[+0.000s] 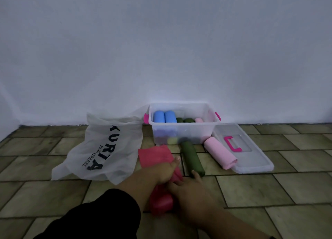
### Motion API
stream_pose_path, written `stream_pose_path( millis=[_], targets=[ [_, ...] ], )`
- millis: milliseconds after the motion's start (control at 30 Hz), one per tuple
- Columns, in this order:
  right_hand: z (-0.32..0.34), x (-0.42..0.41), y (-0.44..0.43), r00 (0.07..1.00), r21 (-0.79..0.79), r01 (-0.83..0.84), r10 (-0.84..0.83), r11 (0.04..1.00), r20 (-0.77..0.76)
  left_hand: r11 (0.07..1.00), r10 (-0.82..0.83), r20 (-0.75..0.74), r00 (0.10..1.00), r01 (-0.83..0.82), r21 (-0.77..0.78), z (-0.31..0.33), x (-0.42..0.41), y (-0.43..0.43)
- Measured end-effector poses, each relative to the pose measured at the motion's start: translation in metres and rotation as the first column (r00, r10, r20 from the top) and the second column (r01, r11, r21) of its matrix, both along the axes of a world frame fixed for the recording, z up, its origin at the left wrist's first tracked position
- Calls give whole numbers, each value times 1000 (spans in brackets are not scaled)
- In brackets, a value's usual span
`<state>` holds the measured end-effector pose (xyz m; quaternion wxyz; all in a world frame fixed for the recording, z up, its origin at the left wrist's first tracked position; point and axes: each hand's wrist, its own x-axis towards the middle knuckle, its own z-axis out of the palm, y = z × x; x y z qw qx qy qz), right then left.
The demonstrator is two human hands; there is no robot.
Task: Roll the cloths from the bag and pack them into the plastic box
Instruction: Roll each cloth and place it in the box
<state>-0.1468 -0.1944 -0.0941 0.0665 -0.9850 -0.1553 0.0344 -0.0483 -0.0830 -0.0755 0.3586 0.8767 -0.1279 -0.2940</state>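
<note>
Wall [161,41] pale and bare across the upper half; tiled floor [269,193] below, carrying everything. White bag [107,149] with dark lettering slumped at left, mouth toward the wall, just beside the plastic box [183,131]. Clear plastic box against the wall, open, pink latches at both ends; inside, two blue rolls [159,117] side by side at left, dark green rolls [185,120] in the middle, a pale pink roll [199,120] at right; further coloured shapes dimly visible through the front wall, too blurred to identify. Clear lid [251,159] with pink handle [232,144] flat on the floor to the right of the box. Red cloth [156,154] in front of the box, far end spread flat on the tiles, near end already wound into a thick roll close to the camera. Loose green roll [192,158] just right of the red cloth, far end touching the box front. Loose pink roll [220,153] further right, lying against the lid's edge. Black sleeve [107,215] at lower left. Left hand [168,170] on the middle of the red cloth, thumb on top, fingers curled about the bunched fabric. Right hand [186,186] laid over the same cloth, one finger stretched out beside the near end of the green roll; cannot tell whether gripping or merely pressing.
</note>
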Motion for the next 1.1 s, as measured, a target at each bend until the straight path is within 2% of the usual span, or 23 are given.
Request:
stream_pose_path(
  millis=[100,300,367,433,500,633,700,767,833,933,1100],
  targets=[
    [5,4,-10,997,55,28,-24,998,-73,999,-50,-28,998,50,10,2,-2,0],
    [22,24,-13,962,231,92,-27,969,-271,997,-70,15,997,69,34,3,-10,3],
    [23,30,-11,948,195,68,-3,978,-319,999,-15,122,992,21,-50,-3,-20,8],
    [22,33,-10,942,178,44,19,983,-336,997,38,350,936,-15,-70,-18,-32,17],
    [19,34,-12,942,221,53,24,974,-334,999,38,475,879,-24,-36,-33,-47,30],
    [11,27,-14,944,315,65,45,947,-327,997,-70,518,853,66,26,-46,-68,48],
    [6,18,-14,961,361,83,22,929,-276,996,-83,547,833,84,24,-45,-72,51],
    [1,8,-17,971,459,139,-30,877,-238,998,-64,587,807,61,25,-45,-74,53],
    [-4,-1,-23,964,581,219,-81,784,-255,999,-34,619,784,28,20,-48,-76,57],
    [-7,-9,-31,948,617,304,-163,726,-275,998,-48,634,772,19,52,-48,-78,60],
    [-10,-3,-29,973,546,221,-146,808,-179,970,-201,702,683,42,238,-39,-78,60]
  ],
)
